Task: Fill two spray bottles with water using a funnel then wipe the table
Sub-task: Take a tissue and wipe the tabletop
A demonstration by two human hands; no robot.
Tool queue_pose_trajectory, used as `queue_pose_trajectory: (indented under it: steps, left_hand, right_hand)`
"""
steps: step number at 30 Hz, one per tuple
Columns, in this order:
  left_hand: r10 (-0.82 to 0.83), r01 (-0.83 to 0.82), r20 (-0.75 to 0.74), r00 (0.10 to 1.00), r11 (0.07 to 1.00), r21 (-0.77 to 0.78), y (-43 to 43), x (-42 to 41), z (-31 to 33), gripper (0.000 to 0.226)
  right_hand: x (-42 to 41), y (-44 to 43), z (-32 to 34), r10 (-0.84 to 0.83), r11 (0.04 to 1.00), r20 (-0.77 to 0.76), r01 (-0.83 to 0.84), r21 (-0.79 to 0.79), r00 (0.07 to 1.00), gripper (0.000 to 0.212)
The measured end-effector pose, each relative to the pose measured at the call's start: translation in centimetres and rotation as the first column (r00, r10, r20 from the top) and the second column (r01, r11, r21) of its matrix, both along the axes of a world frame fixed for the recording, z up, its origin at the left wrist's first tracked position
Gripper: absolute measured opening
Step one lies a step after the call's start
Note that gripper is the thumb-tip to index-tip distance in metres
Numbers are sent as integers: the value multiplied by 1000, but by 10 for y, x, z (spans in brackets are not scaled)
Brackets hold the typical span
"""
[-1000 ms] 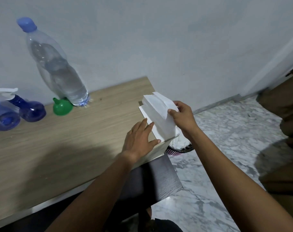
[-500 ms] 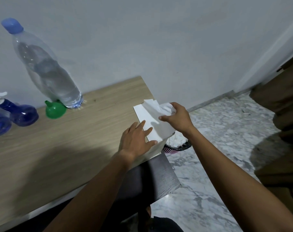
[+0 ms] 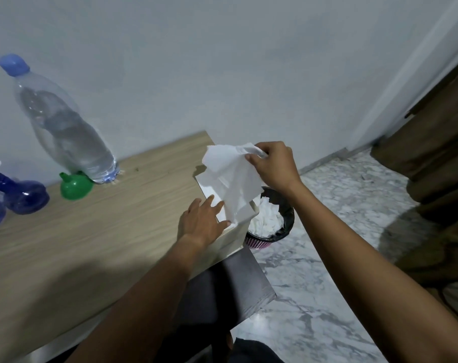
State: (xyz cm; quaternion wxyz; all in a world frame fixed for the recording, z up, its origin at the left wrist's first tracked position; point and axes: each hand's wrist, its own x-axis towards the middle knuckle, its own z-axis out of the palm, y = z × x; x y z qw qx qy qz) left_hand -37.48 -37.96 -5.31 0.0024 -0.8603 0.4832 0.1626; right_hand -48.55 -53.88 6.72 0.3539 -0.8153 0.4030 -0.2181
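Materials: wood grain, paper, plastic, stone.
Table (image 3: 91, 244) pale wood grain, matt; tissue (image 3: 230, 174) thin white paper, creased; water bottle (image 3: 65, 132) clear glossy plastic; funnel (image 3: 76, 186) smooth green plastic; spray bottles (image 3: 23, 196) translucent blue plastic; floor (image 3: 327, 297) polished marbled stone.

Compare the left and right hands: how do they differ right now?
The left hand lies flat, fingers straight, pressing the white tissue box; the right hand is raised above it, fingers curled. The left holds nothing; the right pinches a tissue. Both are bare and work at the corner of the table.
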Motion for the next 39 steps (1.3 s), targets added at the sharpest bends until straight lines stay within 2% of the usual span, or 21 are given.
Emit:
queue_pose_trajectory:
  steps: [8,13,18,25,29,32,36,39]
  left_hand:
    - [14,-16,-80,997,1000,-19,6,0,1,71]
    - [2,-6,-93,996,999,-44,11,2,-4,72]
    - [0,-5,-99,995,999,-49,9,2,-5,74]
    - [61,-101,-200,978,976,-194,36,12,-5,68]
    - [180,-219,-182,967,950,-222,86,38,-6,63]
    - [320,-355,-172,932,902,-245,137,62,-1,56]
    - [514,-551,-200,834,788,-273,218,92,6,60]
    - [627,-655,-189,755,723,-217,275,114,10,55]
  right_hand:
    - [-10,-1,16,-18,999,57,21,-50,998,25]
    - [-8,12,13,-33,995,119,43,-85,992,13]
    - [-1,26,19,-23,992,211,48,-115,977,15]
    - [25,40,-5,89,995,81,-85,-45,993,18]
    - [66,75,-26,214,977,18,-213,-21,977,28]
    - [104,112,-36,323,946,-18,-323,-6,946,27]
    - [156,171,-48,470,882,-49,-471,-8,881,26]
    - [192,221,-56,559,826,-71,-563,-37,826,25]
